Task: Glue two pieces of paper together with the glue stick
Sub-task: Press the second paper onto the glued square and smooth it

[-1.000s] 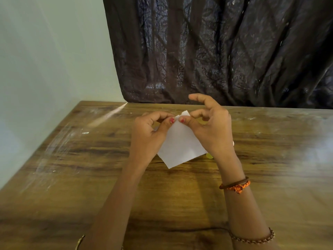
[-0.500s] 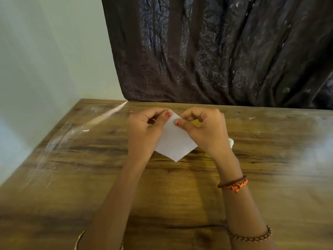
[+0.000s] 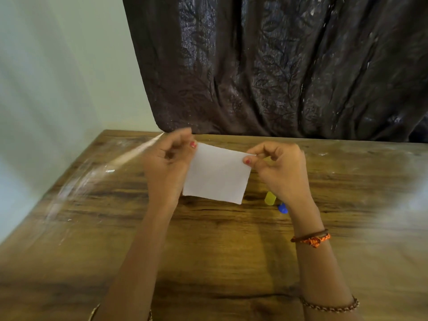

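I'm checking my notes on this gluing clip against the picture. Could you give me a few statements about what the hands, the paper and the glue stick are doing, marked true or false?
1. The white rectangular paper is held above the brown wooden table by both hands. True.
2. The left hand pinches the paper's upper left corner and the right hand its upper right corner. True.
3. The yellow glue stick with a blue end is gripped in the right hand. False: it lies on the table beneath the right hand.
4. The paper lies flat on the table. False: it hangs from the fingers.
5. An orange braided bracelet is on the left wrist. False: it is on the right wrist.
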